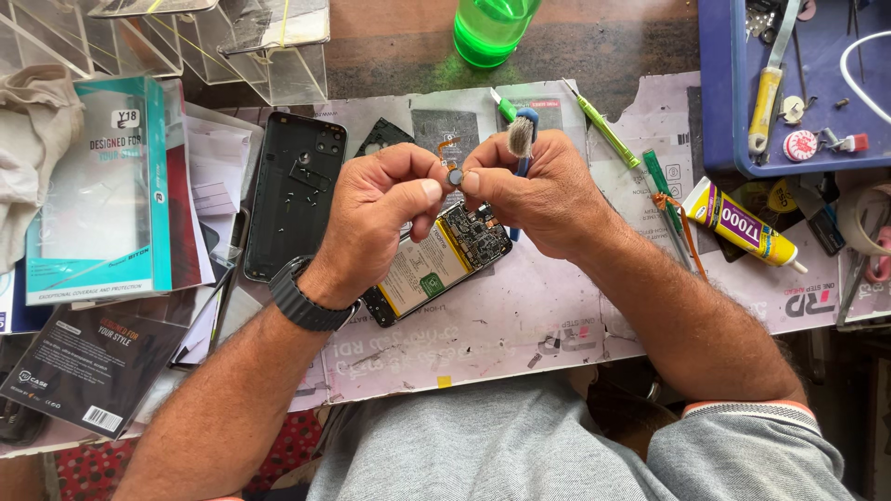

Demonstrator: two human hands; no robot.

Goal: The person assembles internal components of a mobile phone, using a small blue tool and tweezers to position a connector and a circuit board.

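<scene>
My left hand [382, 211] and my right hand [543, 193] meet above an opened phone [436, 263] that lies with its battery and circuit board showing. Between the fingertips of both hands I pinch a small round grey part [455, 176] on an orange flex strip. My right hand also holds a blue-handled brush [521, 136], its bristles pointing up. A black watch sits on my left wrist.
The phone's black back cover [295, 193] lies to the left, beside boxed phone-case packages [97, 190]. A green bottle [490, 30] stands at the back. Right of my hands lie green-handled tools [608, 133], a yellow glue tube [740, 225] and a blue tray [719, 111] of tools.
</scene>
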